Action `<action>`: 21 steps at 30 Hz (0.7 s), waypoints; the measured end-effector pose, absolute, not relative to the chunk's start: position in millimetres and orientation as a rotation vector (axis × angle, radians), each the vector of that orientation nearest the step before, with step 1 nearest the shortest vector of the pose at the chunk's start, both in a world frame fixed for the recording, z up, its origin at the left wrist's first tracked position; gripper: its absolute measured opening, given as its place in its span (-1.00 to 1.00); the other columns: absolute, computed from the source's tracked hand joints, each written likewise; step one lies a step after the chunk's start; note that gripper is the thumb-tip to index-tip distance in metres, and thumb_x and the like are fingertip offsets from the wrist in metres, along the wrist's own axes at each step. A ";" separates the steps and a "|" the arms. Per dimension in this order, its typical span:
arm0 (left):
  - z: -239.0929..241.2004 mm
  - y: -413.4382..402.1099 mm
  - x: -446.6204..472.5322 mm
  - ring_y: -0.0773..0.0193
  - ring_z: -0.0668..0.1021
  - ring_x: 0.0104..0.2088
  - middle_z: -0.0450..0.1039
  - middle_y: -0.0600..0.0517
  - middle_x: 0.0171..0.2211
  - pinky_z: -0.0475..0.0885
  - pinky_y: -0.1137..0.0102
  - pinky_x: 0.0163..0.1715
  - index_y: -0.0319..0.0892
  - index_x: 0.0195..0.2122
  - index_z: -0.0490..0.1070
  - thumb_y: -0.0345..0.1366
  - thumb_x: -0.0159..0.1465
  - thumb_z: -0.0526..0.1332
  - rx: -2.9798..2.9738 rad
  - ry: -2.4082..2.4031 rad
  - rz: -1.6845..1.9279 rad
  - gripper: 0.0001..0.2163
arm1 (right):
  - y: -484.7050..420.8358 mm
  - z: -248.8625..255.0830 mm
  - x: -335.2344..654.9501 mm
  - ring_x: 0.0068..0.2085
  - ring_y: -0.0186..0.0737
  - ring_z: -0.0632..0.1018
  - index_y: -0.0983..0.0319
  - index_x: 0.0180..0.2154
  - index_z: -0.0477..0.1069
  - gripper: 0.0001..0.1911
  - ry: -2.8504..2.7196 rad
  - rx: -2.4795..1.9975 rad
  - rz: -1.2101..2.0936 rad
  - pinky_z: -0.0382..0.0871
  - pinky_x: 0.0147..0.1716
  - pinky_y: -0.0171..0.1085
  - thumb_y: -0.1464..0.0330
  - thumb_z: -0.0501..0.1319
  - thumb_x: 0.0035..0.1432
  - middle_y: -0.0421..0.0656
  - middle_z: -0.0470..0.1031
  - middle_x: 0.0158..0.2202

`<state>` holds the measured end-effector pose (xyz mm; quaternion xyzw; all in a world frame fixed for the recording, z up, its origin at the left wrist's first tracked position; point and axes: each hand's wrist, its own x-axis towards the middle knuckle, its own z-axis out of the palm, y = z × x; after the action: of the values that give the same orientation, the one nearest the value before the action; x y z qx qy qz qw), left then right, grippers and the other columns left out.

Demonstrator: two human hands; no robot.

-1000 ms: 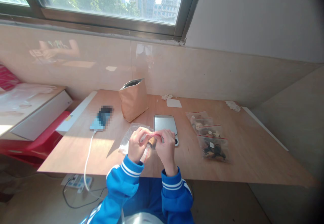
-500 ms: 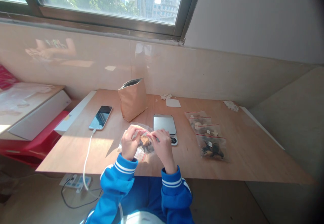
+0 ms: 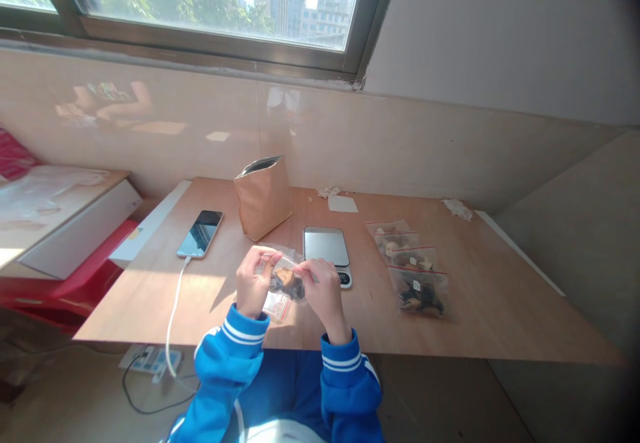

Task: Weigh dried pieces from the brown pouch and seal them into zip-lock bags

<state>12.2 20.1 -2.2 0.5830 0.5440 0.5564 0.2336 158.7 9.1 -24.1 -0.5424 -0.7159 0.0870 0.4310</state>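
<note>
Between my two hands is a clear zip bag (image 3: 288, 283) with dark and tan dried pieces inside, held by its upper edge above the table. My left hand (image 3: 254, 279) pinches one end of that edge, and my right hand (image 3: 321, 289) pinches the other. Below the bag, partly covered by it and my left hand, lies another clear plastic bag with a red strip (image 3: 277, 307). A kitchen scale (image 3: 325, 245) with a silver plate sits just beyond my right hand, which hides part of its front.
A brown paper pouch (image 3: 263, 197) stands open behind my hands. At left lies a phone (image 3: 200, 233) on a white cable. To the right are several filled zip bags (image 3: 421, 293), overlapping. Crumpled tissue (image 3: 457, 209) and a white card (image 3: 343, 204) lie toward the wall.
My hands have moved slightly apart along the bag's edge, my left hand shifting a little left. More of the bag's contents and of the plastic beneath shows now.
</note>
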 end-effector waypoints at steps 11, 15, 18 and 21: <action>-4.6 17.2 14.9 0.27 0.51 -0.37 0.48 0.07 -0.42 0.38 0.39 -0.28 -0.14 -0.38 0.42 -0.15 0.22 0.22 1.538 1.455 1.512 -0.82 | 7.7 -22.7 172.2 -0.33 -0.18 0.45 0.15 -0.38 0.52 -0.66 -1.845 -1.336 0.427 0.22 -0.23 -0.21 0.29 0.03 0.34 -0.20 0.53 -0.47; -8.3 17.3 15.9 0.26 0.50 -0.39 0.47 0.05 -0.43 0.38 0.39 -0.31 -0.15 -0.37 0.41 -0.12 0.22 0.21 1.455 1.453 1.485 -0.80 | 8.6 -25.0 178.2 -0.32 -0.17 0.47 0.16 -0.32 0.53 -0.70 -1.822 -1.341 0.424 0.26 -0.19 -0.19 0.28 0.05 0.33 -0.17 0.55 -0.42; -13.3 20.2 11.4 0.27 0.49 -0.42 0.46 0.06 -0.46 0.38 0.41 -0.34 -0.17 -0.38 0.40 -0.07 0.19 0.24 1.295 1.429 1.538 -0.76 | 8.8 -25.7 176.1 -0.26 -0.18 0.49 0.14 -0.21 0.52 -0.81 -1.755 -1.320 0.466 0.30 -0.19 -0.21 0.26 0.15 0.27 -0.17 0.58 -0.30; -17.4 24.4 1.5 0.29 0.48 -0.42 0.47 0.05 -0.45 0.36 0.43 -0.34 -0.18 -0.41 0.42 -0.03 0.13 0.28 1.202 1.373 1.563 -0.72 | 9.5 -26.7 167.8 -0.30 -0.19 0.48 0.15 -0.33 0.50 -0.87 -1.753 -1.305 0.453 0.30 -0.24 -0.24 0.33 0.19 0.24 -0.20 0.55 -0.38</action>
<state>1.5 24.4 -17.4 0.4666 0.5330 0.6065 0.3609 167.8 9.5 -26.7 -0.5251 -0.7057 0.1824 0.4393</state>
